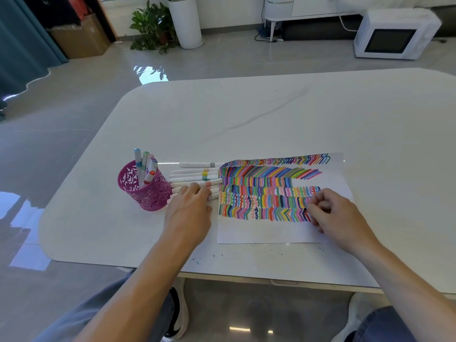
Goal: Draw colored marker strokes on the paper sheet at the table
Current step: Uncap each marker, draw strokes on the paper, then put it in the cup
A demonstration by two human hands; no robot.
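Paper sheet (259,233), right hand (330,213) curled on it, grip contents unclear, left hand (190,206) flat, partly hiding markers (195,174)

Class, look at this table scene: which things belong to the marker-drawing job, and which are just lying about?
Job in hand:
paper sheet with coloured strokes; row of markers beside it, touched by the left hand; pink cup holding more markers; right hand, resting on the paper sheet; table.

Lying about:
microwave, potted plant and cardboard box, all on the floor beyond the table.
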